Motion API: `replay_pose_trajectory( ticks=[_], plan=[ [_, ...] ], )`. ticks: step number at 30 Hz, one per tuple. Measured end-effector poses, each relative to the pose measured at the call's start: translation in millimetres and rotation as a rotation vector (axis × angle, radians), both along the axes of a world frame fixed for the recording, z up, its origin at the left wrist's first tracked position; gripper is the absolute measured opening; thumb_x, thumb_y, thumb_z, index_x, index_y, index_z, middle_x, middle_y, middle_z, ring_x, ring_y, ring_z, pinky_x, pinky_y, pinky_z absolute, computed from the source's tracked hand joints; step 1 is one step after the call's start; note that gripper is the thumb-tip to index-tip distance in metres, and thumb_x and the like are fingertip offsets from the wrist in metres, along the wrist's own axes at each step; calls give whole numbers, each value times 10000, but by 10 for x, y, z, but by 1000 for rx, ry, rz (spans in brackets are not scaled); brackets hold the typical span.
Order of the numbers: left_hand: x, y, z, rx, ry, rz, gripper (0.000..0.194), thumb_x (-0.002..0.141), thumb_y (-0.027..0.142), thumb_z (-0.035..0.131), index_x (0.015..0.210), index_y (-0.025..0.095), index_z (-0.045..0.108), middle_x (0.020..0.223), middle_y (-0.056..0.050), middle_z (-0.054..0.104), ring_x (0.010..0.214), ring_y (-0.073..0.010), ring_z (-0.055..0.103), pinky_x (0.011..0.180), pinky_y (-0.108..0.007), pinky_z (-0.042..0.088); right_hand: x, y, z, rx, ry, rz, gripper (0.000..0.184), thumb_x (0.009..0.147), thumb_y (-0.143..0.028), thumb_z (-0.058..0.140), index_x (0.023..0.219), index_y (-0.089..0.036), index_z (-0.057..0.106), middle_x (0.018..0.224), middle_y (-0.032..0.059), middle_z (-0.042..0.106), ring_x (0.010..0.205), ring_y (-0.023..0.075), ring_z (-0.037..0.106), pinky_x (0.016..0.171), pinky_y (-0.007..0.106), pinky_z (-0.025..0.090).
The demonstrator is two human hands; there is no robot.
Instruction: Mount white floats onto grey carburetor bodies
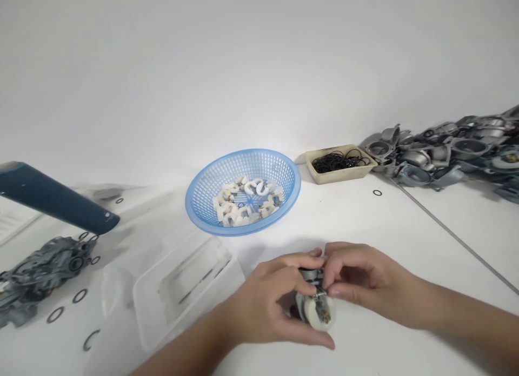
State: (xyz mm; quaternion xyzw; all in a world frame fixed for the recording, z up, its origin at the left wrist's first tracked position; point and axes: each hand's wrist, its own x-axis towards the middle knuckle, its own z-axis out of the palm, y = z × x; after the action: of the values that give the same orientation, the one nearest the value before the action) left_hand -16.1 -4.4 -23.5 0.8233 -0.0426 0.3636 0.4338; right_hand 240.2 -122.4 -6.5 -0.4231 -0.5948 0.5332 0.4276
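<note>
Both my hands meet low in the middle of the white table over a small grey metal part point(311, 297) with a round white plastic piece point(320, 313) on its near end. My left hand point(271, 306) wraps around the part from the left, thumb underneath, fingers curled over it. My right hand point(365, 281) comes in from the right and pinches the top of the same part with its fingertips. Beyond them stands a blue mesh basket point(243, 191) holding several white plastic pieces.
A beige tray point(339, 164) of black rubber rings sits at the back right, with a heap of grey metal castings point(446, 152) beside it. A clear plastic box point(184, 287) lies left of my hands. Dark castings point(40, 270), loose black rings point(80, 295) and a dark blue handle point(52, 197) lie far left.
</note>
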Motion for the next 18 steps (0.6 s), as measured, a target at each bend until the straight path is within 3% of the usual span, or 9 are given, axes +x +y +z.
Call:
replay_pose_trajectory(
  ticks=[5,9,18],
  plan=[
    [-43,7,2,-9,104,40,650,754,429,1140,1202,272,697,1557,-154,767,1434,-380,775,1227,-449,641,35,26,78,175,-37,52,90,1091,-302,835,1119,-239,778,1028,61,701,917,219,656,818,362,570],
    [-56,13,14,-15,143,61,649,722,473,1147,1149,266,705,1519,-163,785,1385,-378,805,1180,-450,661,49,37,123,270,-124,59,167,1007,-212,870,1108,-234,739,1002,35,690,878,192,640,796,331,538],
    [-42,5,4,-28,141,72,644,716,454,1145,1144,273,699,1499,-160,791,1379,-383,806,1167,-458,651,34,41,85,221,-86,33,142,1099,-341,821,1059,-220,759,1001,70,719,876,214,671,778,358,582]
  ],
)
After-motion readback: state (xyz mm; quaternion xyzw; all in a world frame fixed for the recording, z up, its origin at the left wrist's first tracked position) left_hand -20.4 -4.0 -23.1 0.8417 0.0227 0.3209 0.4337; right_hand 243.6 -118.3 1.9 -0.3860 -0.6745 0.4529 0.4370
